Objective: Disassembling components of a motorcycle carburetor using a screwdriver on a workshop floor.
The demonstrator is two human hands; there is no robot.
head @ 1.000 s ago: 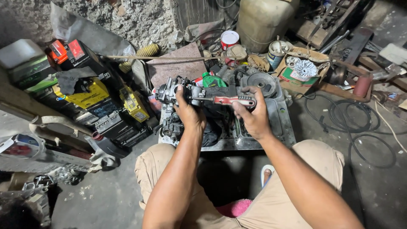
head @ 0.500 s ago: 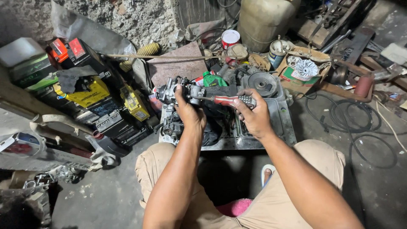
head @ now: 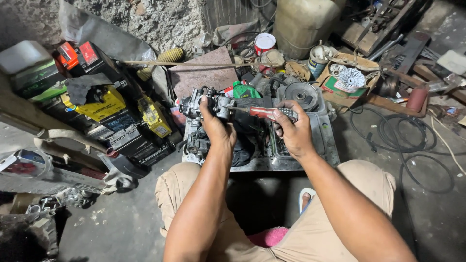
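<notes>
My left hand (head: pixel 217 130) grips a grey metal engine part, like a carburettor (head: pixel 204 103), and holds it up over a metal tray (head: pixel 326 145). My right hand (head: pixel 292 131) is closed around the red and black handle of a screwdriver (head: pixel 266 113). Its shaft points left and its tip meets the part near my left thumb. Both forearms reach forward from my knees, which are in beige trousers.
Several black, yellow and red batteries (head: pixel 111 121) are stacked at the left. A round pulley (head: pixel 300 93), a green bottle (head: pixel 244 90), tins and a large drum (head: pixel 303 22) crowd the back. Black cable (head: pixel 405 140) coils on the floor at right.
Both hands and the part have shifted slightly left and closer together. The screwdriver stays pressed against the part, and its handle has turned a little in my right hand.
</notes>
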